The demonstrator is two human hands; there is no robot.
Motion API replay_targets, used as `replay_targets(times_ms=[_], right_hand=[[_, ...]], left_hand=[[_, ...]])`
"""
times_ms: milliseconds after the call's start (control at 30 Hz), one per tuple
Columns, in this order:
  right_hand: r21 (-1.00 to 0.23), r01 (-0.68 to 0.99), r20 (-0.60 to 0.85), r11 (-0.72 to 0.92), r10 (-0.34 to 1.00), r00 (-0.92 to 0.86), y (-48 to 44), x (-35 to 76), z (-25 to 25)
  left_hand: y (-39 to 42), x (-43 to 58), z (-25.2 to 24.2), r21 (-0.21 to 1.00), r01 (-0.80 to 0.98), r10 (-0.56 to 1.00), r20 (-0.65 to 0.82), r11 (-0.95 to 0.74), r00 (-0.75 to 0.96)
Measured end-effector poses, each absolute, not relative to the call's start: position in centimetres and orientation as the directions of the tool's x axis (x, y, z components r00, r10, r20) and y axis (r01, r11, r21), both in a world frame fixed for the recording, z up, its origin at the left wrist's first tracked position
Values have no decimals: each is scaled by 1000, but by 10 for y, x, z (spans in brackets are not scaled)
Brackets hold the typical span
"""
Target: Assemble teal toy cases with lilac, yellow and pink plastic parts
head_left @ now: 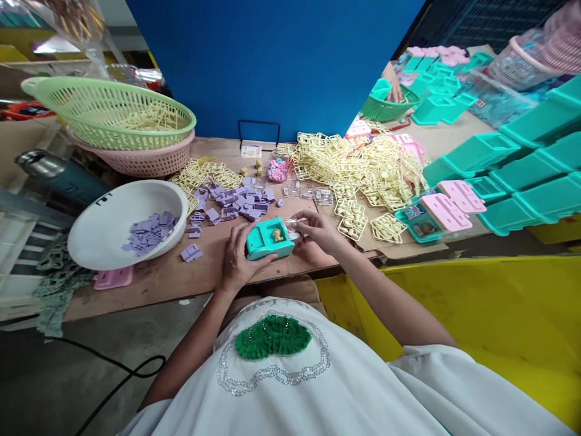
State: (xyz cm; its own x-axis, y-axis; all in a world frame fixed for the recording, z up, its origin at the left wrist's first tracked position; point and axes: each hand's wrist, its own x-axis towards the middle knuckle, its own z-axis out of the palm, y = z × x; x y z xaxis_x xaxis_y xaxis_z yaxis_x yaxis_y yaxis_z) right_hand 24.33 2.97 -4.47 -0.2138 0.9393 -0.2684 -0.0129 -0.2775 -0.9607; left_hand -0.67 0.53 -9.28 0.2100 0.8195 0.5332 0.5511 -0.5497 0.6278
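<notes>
Curling around a smooth blue-green plastic box [264, 244] above the flat brown table [158, 288], the left hand [238, 257] holds it. The right hand [320, 231] pinches a see-through piece [293, 229] beside it. Inside the box sits a bumpy tan figure [277, 235].

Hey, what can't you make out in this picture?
All in the head view:
- Teal box: left end, covered by the left fingers.
- Small piece: full shape, partly behind the right fingers.
- Bottle: lower end, behind the bowl.
- Card: print too small.
- Co-worker: mostly behind the blue panel; one hand shows.
</notes>
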Motion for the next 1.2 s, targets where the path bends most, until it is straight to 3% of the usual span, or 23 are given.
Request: replay_targets(times_ms=[100,333,467,600,833,933,1000,1100,1200], right_hand=[[-923,-122,-333,-365,916,-222,29,238,-43],[-988,42,-153,-151,988,-30,32,225,-37],[-981,-38,-192,-191,981,13,24,223,-46],[-970,-100,-223,-223,975,-13,22,227,-53],[-986,-14,-162,-164,984,-80,27,233,-49],[-983,-87,-163,-165,986,-22,14,232,-50],[-992,-94,-86,-82,995,42,1,230,-51],[-964,160,216,213,976,6,-14,224,-51],[-729,432,487,531,846,-217,-19,217,-50]], left_hand=[[6,-7,-92,629,547,818,535,-553,213],[4,-8,-90,642,532,822,524,-553,222],[2,-8,-91,647,537,831,510,-542,223],[3,-8,-92,645,526,825,511,-554,242],[3,-9,-93,656,510,825,512,-556,241],[3,-8,-94,656,517,828,509,-550,234],[5,-8,-94,651,523,827,514,-550,229],[6,-7,-94,645,519,818,525,-562,234],[7,-7,-94,635,510,803,551,-581,228]])
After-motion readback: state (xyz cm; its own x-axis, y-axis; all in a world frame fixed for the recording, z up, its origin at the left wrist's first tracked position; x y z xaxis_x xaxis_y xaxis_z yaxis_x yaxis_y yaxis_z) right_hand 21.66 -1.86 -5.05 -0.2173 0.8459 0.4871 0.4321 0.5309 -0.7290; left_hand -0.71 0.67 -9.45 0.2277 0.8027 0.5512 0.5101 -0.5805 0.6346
